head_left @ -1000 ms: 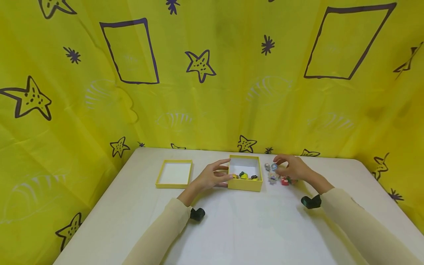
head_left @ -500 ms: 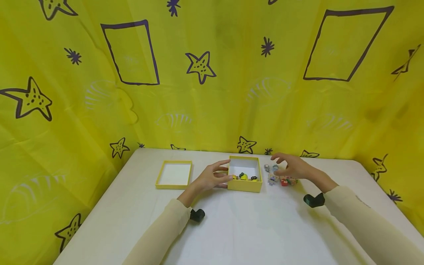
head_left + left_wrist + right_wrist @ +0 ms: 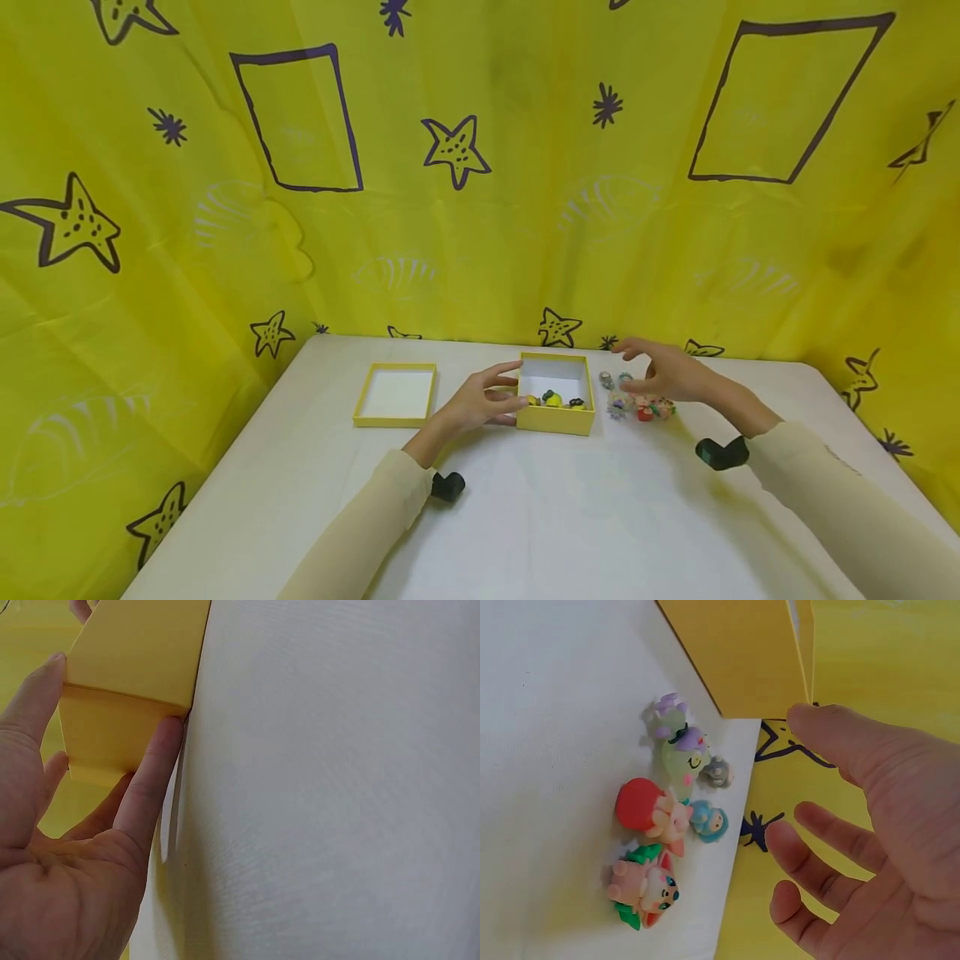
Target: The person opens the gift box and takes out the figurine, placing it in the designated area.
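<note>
My left hand point(image 3: 480, 400) rests its fingertips against the left side of an open yellow box point(image 3: 553, 422); in the left wrist view its fingers point(image 3: 150, 780) are nearly straight on the box wall. Inside the box lie several small yellow and dark figurines point(image 3: 552, 399). My right hand point(image 3: 670, 372) hovers over a group of toy figurines to the right of the box, fingers spread, holding nothing. That group includes a pink figurine with green parts point(image 3: 641, 889), a pink one with a red round part point(image 3: 639, 804), a pale green and purple one point(image 3: 681, 754), a blue one point(image 3: 709, 820) and a grey one point(image 3: 719, 772).
A shallow yellow box lid point(image 3: 395, 393) with a white inside lies left of the box. The white table point(image 3: 525, 517) meets a yellow patterned curtain point(image 3: 480, 250) at the back.
My right hand has lifted slightly and drawn back to the right from the figurines, its fingers spreading. The left hand and the box have stayed in place.
</note>
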Available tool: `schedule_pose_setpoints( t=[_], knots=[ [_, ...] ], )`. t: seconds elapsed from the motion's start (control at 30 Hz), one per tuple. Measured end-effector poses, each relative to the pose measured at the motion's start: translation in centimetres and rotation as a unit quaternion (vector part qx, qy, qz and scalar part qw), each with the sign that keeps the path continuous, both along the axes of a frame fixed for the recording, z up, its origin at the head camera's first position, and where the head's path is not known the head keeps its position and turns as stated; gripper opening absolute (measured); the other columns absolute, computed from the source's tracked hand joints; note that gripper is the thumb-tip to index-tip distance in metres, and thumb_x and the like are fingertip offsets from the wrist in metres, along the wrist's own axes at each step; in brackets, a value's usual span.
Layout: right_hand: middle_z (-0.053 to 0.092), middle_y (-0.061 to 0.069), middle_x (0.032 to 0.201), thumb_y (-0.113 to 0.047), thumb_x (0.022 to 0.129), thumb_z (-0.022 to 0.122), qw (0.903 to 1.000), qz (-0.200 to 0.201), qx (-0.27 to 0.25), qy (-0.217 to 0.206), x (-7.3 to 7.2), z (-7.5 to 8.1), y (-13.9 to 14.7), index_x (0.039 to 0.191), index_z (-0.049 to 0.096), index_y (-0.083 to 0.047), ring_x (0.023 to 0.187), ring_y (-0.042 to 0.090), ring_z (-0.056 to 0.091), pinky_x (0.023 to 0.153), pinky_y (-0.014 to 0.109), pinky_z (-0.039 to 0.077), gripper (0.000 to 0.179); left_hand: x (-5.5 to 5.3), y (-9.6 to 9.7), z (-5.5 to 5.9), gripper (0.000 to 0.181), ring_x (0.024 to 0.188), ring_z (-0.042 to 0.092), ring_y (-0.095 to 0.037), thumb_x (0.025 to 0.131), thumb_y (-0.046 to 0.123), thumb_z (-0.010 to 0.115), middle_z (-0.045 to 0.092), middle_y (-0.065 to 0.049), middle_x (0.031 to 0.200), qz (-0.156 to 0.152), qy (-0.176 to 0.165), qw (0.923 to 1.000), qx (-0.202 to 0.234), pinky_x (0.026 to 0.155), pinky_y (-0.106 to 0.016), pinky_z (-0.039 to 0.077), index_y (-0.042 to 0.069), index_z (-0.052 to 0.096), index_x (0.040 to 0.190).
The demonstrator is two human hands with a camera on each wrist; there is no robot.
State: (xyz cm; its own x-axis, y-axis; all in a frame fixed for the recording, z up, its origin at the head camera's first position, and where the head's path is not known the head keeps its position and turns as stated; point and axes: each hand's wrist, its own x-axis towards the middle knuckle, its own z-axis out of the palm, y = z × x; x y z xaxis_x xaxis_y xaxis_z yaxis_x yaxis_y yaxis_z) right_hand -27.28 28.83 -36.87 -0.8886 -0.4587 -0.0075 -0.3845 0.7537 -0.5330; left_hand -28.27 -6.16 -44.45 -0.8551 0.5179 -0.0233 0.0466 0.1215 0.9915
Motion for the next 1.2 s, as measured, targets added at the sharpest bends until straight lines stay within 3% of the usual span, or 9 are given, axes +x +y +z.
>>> schedule_pose_setpoints(
  t=[0.47, 1.2],
  knots=[
    [0.062, 0.022, 0.133, -0.021, 0.091, 0.081, 0.9981, 0.015, -0.004, 0.059, 0.7, 1.8, -0.2, 0.142, 0.052, -0.007, 0.077, 0.017, 0.058, 0.059, 0.029, 0.052, 0.061, -0.1, 0.0, 0.3, 0.076, 0.122, 0.063, -0.031, 0.095, 0.012, 0.076, 0.046, -0.023, 0.151, 0.003, -0.004, 1.0000, 0.001, 0.084, -0.040, 0.063, 0.017, 0.037, 0.160],
    [0.065, 0.016, 0.133, -0.023, 0.091, 0.081, 0.9962, 0.045, -0.022, 0.071, 0.9, 2.6, -2.6, 0.141, 0.057, -0.009, 0.078, 0.016, 0.058, 0.058, 0.026, 0.052, 0.057, 0.1, 0.0, 0.1, 0.077, 0.122, 0.064, -0.030, 0.094, 0.013, 0.078, 0.047, -0.022, 0.151, 0.005, -0.009, 1.0000, 0.001, 0.083, -0.040, 0.063, 0.020, 0.039, 0.160]
  ],
)
